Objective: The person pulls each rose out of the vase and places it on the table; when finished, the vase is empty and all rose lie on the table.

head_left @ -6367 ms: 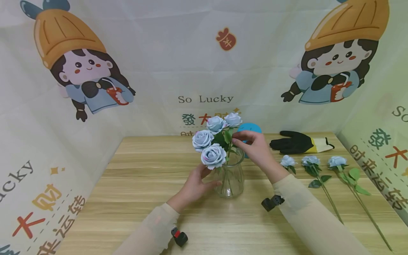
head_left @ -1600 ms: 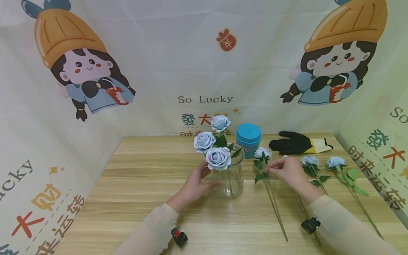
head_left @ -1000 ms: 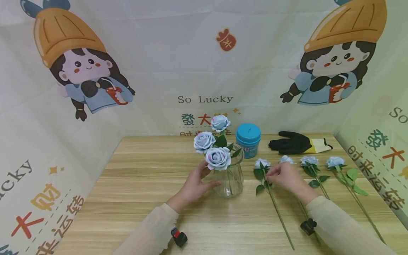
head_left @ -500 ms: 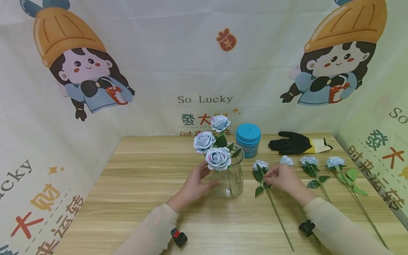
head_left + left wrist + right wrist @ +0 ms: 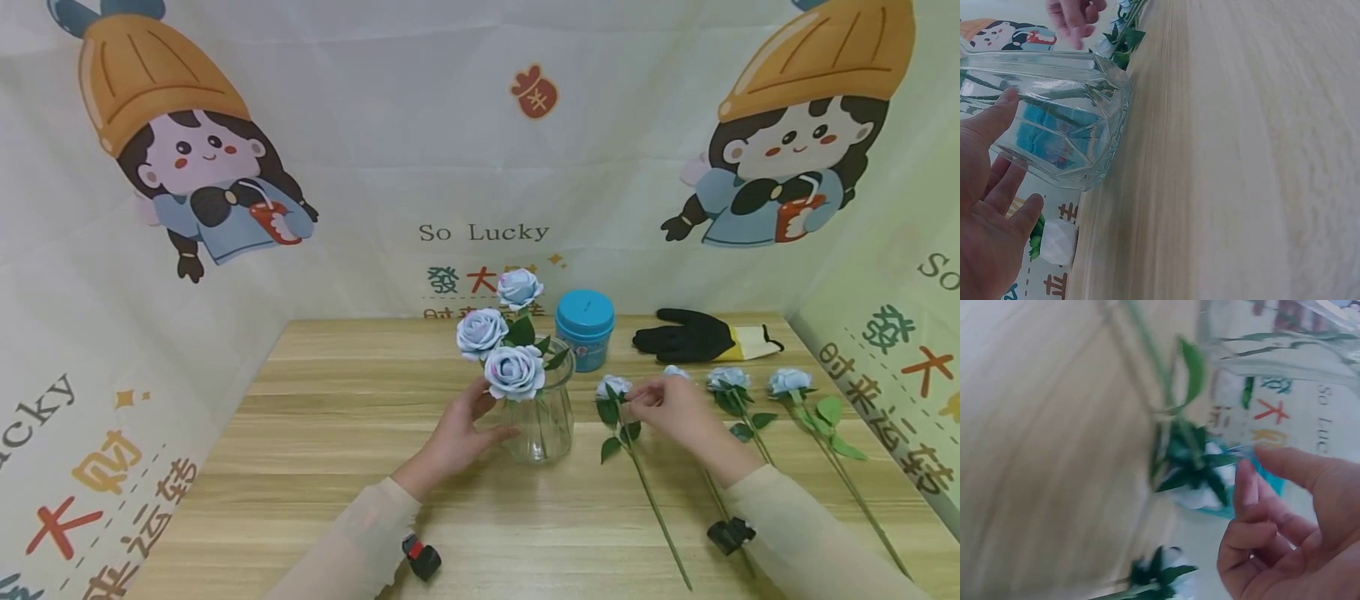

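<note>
My left hand [image 5: 459, 433] holds the side of a clear glass vase [image 5: 543, 433], thumb and fingers around it. In the left wrist view, stems show through the glass. Three pale blue artificial roses [image 5: 513, 372] with green leaves lean out of the vase. To its right, another blue rose [image 5: 613, 387] lies on the table, its stem pointing toward me. My right hand [image 5: 678, 417] hovers just beside that bloom, fingers loosely bent, with thumb and forefinger close together. In the right wrist view, the fingertips are near the leaves [image 5: 1194, 465], with no stem between them.
More blue roses [image 5: 727, 380] lie in a row farther right, one partly behind my right hand. A blue lidded tub [image 5: 585, 329] stands behind the vase. At the back right lies a black glove [image 5: 686, 336]. A white pot with greenery [image 5: 1059, 242] shows in the left wrist view.
A fourth rose has left the vase and now lies on the table. My right hand has let go of its stem and shifted up beside the bloom. My left hand has stayed on the vase.
</note>
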The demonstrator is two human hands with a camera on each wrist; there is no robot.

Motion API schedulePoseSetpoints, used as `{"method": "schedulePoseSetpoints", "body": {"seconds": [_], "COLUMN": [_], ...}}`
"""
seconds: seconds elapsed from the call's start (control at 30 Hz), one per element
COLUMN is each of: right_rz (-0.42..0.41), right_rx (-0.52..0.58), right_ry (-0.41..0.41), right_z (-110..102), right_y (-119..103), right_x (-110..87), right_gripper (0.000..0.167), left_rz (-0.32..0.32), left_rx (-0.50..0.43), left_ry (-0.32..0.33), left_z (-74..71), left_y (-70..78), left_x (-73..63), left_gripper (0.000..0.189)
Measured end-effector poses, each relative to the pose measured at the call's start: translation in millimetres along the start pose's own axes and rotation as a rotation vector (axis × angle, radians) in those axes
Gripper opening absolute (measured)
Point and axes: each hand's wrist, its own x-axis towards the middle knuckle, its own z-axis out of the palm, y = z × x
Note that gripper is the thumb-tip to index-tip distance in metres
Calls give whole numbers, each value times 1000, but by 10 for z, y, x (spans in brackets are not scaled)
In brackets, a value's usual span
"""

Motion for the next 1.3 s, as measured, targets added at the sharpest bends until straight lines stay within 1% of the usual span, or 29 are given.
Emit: {"method": "schedulePoseSetpoints", "body": {"seconds": [0.13, 0.27, 0.33, 0.4, 0.5, 0.63, 0.73, 1.0, 1.23, 1.3], "right_rz": [-112, -222, -250, -257, -244, -234, -252, -291, -301, -300], "right_rx": [84, 218, 272, 303, 328, 343, 358, 384, 401, 408], "right_ry": [16, -13, -30, -46, -65, -77, -75, -29, 4, 7], "right_z": [11, 109, 172, 233, 313, 388, 426, 501, 563, 574], "right_y": [-153, -307, -379, -435, -500, -552, -576, -555, -524, -520], "right_x": [-29, -58, -65, -61, -37, 5, 26, 63, 94, 96], "right_gripper": [33, 47, 56, 65, 77, 86, 87, 76, 70, 70], "left_rz": [1, 9, 15, 26, 36, 44, 50, 56, 13, 12], "left_rx": [-6, -8, -9, -10, -12, -7, -2, -1, -10, -6], "left_ry": [5, 0, -3, -6, -4, -3, -3, -8, -10, -9], "left_z": [0, 0, -1, -3, -2, -1, 1, 8, 2, 1], "left_y": [-1, 1, 3, 7, 6, 1, -8, 1, -4, -2], "left_x": [1, 3, 6, 10, 18, 23, 22, 14, 13, 10], "left_gripper": [81, 81, 81, 81, 81, 82, 81, 81, 81, 81]}}
